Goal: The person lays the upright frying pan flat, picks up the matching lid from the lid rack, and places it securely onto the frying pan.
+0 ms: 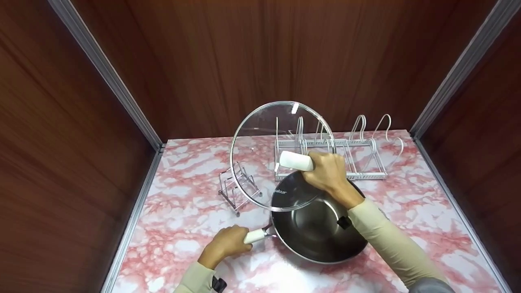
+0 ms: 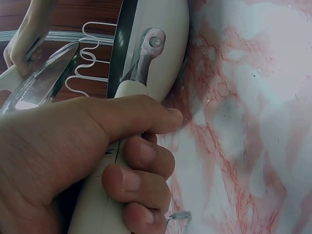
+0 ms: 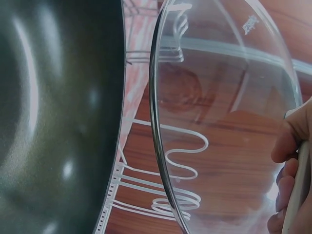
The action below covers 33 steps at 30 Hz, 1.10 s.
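Note:
My left hand (image 1: 231, 243) grips the white handle (image 2: 100, 195) of a deep dark wok (image 1: 313, 228), with fingers and thumb curled round it in the left wrist view. The wok's outside is cream-coloured. In my right hand (image 1: 327, 170) is the white knob handle (image 1: 296, 160) of a round glass lid (image 1: 260, 134). That lid stands tilted steeply above the wok's far side, apart from the rim in the right wrist view. Whether the wok rests on the table or is lifted is hard to tell.
A white wire rack (image 1: 366, 176) with curved dividers stands behind the wok, partly seen through the lid. Left of it sits a small metal wire stand (image 1: 228, 195). Brown wood-grain panels (image 1: 195, 73) wall in the marbled red-and-white table (image 1: 179, 211).

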Tool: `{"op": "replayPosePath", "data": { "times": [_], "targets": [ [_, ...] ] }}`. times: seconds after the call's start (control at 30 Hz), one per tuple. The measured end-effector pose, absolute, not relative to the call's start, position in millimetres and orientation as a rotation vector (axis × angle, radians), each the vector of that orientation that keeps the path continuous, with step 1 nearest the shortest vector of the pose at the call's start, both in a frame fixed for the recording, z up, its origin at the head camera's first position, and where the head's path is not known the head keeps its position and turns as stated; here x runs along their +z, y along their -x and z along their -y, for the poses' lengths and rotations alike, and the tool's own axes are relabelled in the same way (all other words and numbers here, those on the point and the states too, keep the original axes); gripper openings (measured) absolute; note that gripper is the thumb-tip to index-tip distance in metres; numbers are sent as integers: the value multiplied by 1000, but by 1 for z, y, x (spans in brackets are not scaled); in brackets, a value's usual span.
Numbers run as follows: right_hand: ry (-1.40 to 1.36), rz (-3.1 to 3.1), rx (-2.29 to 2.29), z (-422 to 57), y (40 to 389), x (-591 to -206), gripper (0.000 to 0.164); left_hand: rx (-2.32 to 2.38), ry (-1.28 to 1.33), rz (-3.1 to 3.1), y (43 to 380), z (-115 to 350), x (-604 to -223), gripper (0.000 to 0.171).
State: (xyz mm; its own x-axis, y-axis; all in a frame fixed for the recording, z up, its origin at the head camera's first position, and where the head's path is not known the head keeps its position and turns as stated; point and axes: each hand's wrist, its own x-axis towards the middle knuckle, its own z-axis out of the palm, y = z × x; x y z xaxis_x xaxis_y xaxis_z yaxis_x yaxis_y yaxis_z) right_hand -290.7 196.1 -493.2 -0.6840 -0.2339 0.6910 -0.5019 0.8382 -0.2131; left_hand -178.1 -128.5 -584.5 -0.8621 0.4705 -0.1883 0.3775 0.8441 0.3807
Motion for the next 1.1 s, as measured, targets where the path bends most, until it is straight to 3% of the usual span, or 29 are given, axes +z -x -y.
{"op": "replayPosePath", "data": {
  "times": [1.1],
  "targets": [
    [-513, 2441, 446, -220, 271, -506, 19, 509, -625, -2725, 179, 130, -586, 19]
  ]
}}
